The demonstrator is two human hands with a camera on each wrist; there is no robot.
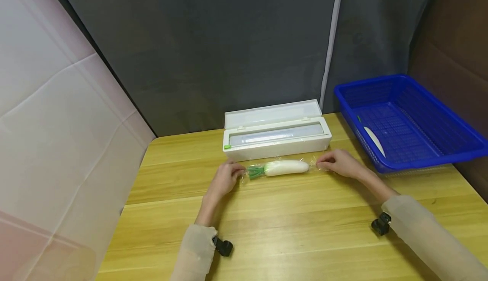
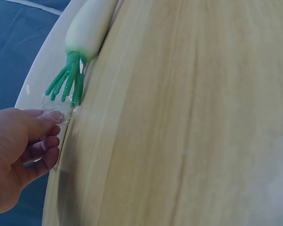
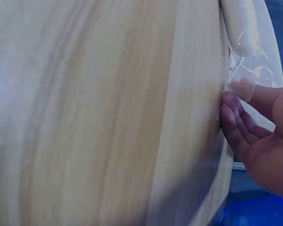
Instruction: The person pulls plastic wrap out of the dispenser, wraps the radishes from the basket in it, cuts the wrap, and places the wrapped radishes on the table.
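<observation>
A white radish (image 1: 286, 168) with green stems (image 1: 255, 171) lies wrapped in clear plastic wrap on the table. At the stem end, my left hand (image 1: 225, 177) pinches the gathered wrap between thumb and fingers. The left wrist view shows a small tuft of film (image 2: 56, 116) at those fingertips, just beyond the stems. My right hand (image 1: 341, 163) pinches the wrap at the radish's other end. Seen from the right wrist, the plastic wrap (image 3: 247, 68) stretches from the radish's tip to the thumb and fingers.
Behind the radish stands a long white wrap dispenser (image 1: 276, 151), its lid (image 1: 273, 114) raised and a roll (image 1: 276, 135) inside. A blue basket (image 1: 446, 161) at the right holds another white radish (image 1: 375, 142). A dark curtain (image 1: 190, 61) hangs along the wooden table's (image 1: 289, 234) back edge.
</observation>
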